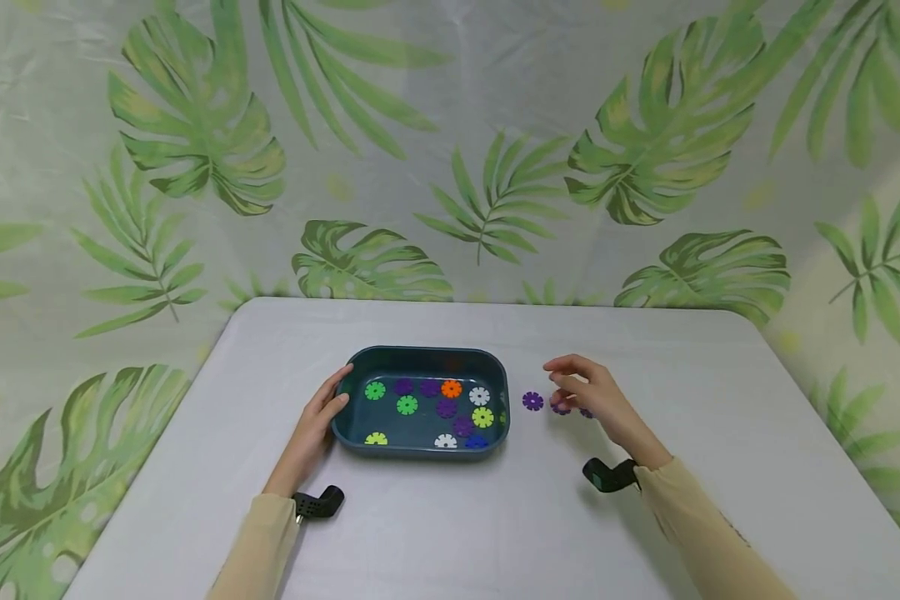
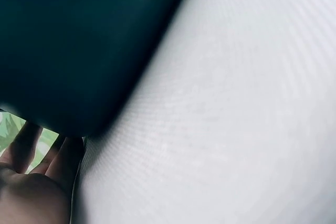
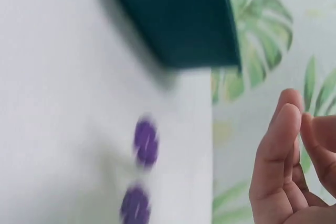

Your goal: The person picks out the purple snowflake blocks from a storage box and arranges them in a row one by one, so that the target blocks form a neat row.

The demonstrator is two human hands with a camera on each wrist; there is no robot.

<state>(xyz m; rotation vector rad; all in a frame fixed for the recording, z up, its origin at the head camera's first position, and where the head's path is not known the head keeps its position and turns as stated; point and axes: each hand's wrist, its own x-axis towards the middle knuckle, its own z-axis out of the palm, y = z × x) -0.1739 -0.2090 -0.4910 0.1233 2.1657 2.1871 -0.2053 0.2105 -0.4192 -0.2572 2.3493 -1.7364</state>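
A dark teal rectangular tub (image 1: 420,453) stands on the table, holding several notched plastic discs in green, purple, orange, white, yellow and blue. My left hand (image 1: 318,425) rests against the tub's left side, fingertips and thumb at the rim. In the left wrist view its fingers (image 2: 65,163) reach along the tub's wall, partly hidden by it. To the tub's right, three purple notched discs (image 1: 532,402) lie in a row. My right hand (image 1: 596,400) hovers over that row, fingers loosely bent, partly covering two discs. Nothing shows between its fingertips in the right wrist view.
The table (image 1: 435,533) has a white cover and rounded far corners. Behind it hangs a leaf-patterned curtain (image 1: 495,108). A black wrist camera (image 1: 321,503) sits on the left wrist and another black camera (image 1: 607,475) on the right.
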